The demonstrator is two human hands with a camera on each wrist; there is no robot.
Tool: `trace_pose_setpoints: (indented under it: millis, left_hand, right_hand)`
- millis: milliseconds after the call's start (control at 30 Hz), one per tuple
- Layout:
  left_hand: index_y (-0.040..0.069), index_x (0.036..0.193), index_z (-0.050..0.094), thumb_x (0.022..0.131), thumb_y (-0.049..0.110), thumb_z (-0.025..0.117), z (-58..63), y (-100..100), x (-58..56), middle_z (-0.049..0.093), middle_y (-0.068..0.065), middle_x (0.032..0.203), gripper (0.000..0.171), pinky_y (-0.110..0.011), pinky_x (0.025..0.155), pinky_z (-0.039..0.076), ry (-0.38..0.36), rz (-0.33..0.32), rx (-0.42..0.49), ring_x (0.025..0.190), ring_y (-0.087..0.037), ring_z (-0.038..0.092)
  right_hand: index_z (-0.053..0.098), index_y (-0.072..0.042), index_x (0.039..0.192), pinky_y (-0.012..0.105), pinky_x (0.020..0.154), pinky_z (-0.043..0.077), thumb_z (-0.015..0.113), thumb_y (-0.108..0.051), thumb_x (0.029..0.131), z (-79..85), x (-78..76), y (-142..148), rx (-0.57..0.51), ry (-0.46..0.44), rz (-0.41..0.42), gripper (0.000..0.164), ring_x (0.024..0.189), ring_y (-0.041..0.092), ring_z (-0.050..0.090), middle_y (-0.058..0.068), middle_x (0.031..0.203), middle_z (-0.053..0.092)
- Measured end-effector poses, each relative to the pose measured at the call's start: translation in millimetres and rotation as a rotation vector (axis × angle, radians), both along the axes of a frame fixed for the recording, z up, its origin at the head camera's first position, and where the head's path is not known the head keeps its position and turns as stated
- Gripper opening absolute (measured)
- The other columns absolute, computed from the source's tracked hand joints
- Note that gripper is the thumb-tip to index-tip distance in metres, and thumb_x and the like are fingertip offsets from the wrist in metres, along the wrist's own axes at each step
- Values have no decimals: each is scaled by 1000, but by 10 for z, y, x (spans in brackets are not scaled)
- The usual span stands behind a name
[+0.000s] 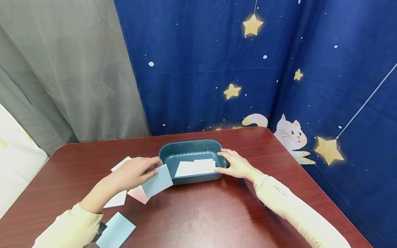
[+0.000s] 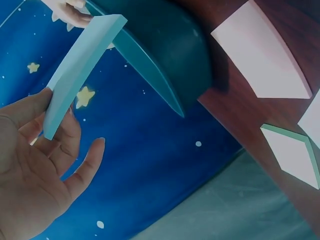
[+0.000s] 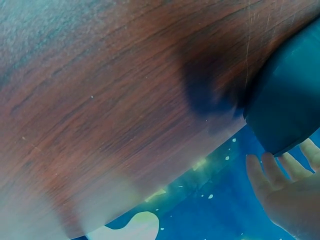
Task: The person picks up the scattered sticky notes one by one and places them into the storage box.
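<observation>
My left hand (image 1: 134, 172) pinches a light blue square note pad (image 1: 157, 181) between thumb and fingers, raised just left of a dark teal bin. In the left wrist view this pad (image 2: 82, 70) shows its thick pale edge. The teal bin (image 1: 190, 179) stands near the table's back edge with white note pads (image 1: 195, 167) lying inside. At the bin's right end, my right hand (image 1: 237, 164) has its fingers reaching over the rim, spread and loosely bent. From the right wrist view, the fingertips lie right at the rim of the bin (image 3: 290, 95).
On the table's left side lie a pink-tinted pad (image 1: 139, 194), a white pad (image 1: 117, 199), another pale pad (image 1: 121, 163) partly behind my left hand, and a light blue pad (image 1: 115, 231) nearest me. Curtains (image 1: 201, 62) hang behind the reddish-brown table (image 1: 217, 220).
</observation>
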State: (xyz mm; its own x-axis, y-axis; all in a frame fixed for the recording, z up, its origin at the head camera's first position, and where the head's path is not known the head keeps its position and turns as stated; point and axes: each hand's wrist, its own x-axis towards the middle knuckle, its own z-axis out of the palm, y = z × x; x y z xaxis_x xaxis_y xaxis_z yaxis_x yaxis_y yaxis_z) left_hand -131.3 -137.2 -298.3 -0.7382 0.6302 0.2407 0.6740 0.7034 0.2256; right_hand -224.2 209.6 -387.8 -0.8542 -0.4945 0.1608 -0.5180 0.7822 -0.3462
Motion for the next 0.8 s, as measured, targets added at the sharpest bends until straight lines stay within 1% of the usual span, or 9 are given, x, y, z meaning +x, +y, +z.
trace_pose_setpoints:
  millis: [133,200,333,567,800]
  left_hand:
    - [14,94,56,83,9,59,18,2,-106,53,10,72,12,-22,50,40,-18,8,13,61,-4,48]
    - [15,95,57,83,10,59,23,3,-158,54,10,73,13,-22,50,41,-34,35,18,62,-5,49]
    - [14,97,57,84,11,58,43,9,-251,56,7,76,14,-23,50,42,-62,63,30,64,-7,51]
    - [11,96,56,85,9,57,71,38,-403,54,7,69,12,-24,50,41,-50,40,55,60,-7,49]
    - [11,99,57,85,10,57,69,73,-526,49,7,64,14,-25,49,38,-53,44,64,57,-8,45]
  right_hand:
    - [47,-14,128,49,86,37,55,-64,71,0,3,0,0,0,1,76,120,23,34,4,135,36]
    - [47,-14,128,49,86,37,56,-63,71,1,6,1,-3,-1,0,76,119,23,34,4,135,36]
    - [47,-14,128,50,86,37,56,-64,71,2,7,5,-5,-2,-3,76,119,23,34,5,135,36]
    - [47,-15,128,49,86,37,54,-66,70,1,11,5,-4,1,-4,77,119,22,34,4,135,36]
    - [47,-15,128,51,86,36,54,-66,71,-4,-2,-13,-9,-8,-12,77,120,22,33,4,136,35]
